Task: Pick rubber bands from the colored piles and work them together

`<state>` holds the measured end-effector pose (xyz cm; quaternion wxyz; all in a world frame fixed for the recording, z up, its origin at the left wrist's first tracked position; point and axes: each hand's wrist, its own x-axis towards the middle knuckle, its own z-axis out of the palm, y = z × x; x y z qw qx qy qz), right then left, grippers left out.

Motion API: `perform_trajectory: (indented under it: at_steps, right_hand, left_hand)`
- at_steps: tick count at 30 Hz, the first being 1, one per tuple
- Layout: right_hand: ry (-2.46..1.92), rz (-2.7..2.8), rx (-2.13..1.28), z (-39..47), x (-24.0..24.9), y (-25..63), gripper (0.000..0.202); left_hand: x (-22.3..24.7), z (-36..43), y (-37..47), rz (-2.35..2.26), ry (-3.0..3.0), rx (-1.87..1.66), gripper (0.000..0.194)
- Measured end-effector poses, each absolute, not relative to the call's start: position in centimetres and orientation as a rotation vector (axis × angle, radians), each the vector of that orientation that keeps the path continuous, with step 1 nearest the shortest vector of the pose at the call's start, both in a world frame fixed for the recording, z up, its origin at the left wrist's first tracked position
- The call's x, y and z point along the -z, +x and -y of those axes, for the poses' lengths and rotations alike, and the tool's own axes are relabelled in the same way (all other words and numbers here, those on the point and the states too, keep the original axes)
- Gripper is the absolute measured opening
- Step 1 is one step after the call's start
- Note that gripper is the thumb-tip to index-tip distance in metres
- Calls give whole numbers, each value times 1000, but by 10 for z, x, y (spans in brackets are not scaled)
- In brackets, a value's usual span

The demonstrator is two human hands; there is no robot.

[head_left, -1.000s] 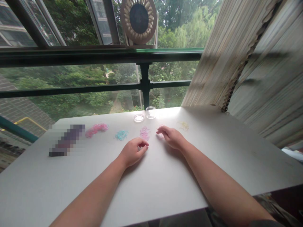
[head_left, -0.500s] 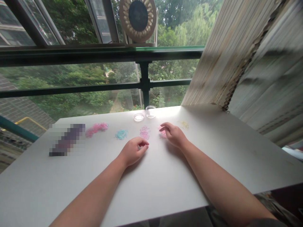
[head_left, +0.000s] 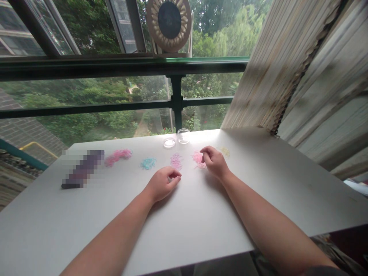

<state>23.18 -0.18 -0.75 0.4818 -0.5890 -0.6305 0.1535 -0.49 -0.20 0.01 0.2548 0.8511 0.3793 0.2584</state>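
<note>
My left hand [head_left: 162,184] rests on the white table [head_left: 184,222], thumb and fingers curled towards each other in a closed pose; anything between the tips is too small to make out. It is nearest to a lilac pile of small pieces [head_left: 176,161]. Beside the right edge of a coral-pink pile [head_left: 197,159] is my right hand [head_left: 214,161], its fingers pinched, with what they hold, if anything, hidden. A pale yellow pile [head_left: 225,152] lies just behind that hand. Left of the lilac pile are a turquoise pile [head_left: 148,163] and a longer pink pile [head_left: 118,157].
Two clear round dishes, one low [head_left: 169,143] and one taller [head_left: 183,136], stand at the table's back edge. A blurred purple item [head_left: 86,168] lies at the left. Behind are a green railing [head_left: 123,68], a round fan-like object [head_left: 169,23] and a curtain [head_left: 267,65].
My right hand has shifted slightly to the right, uncovering more of the coral-pink pile, and its fingers are drawn in more. My left hand has stayed in place.
</note>
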Motion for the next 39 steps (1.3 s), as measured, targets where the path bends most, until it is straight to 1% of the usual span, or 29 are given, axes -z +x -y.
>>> perform_trajectory:
  at_steps: [8,14,19,23,26,31,36,39]
  right_hand:
    - [-1344,1720,-455,8,3,224,9]
    - [-1334,2029,-517,19,-2,210,20]
    - [-1320,2306,-569,27,-3,201,16]
    - [-1372,2374,-563,28,-4,199,17]
    - [-1402,2372,-559,27,-4,199,19]
    - [-1427,2403,-536,27,0,199,25]
    - [-1451,2374,-605,25,4,200,28]
    - [-1472,2390,-620,24,3,200,29]
  left_hand:
    - [3,1,-6,-1075,2366,-662,17]
    - [1,2,-6,-1096,2373,-681,20]
    - [0,1,-8,-1117,2391,-700,19]
    - [-4,-8,-17,-1191,2411,-777,18]
    - [-8,-21,-33,-1332,2356,-853,19]
    - [-4,-38,-77,-1707,2104,-997,21]
    - [6,-39,-128,-2028,1956,-1035,20]
    - [12,-38,-153,-2222,1837,-1045,27]
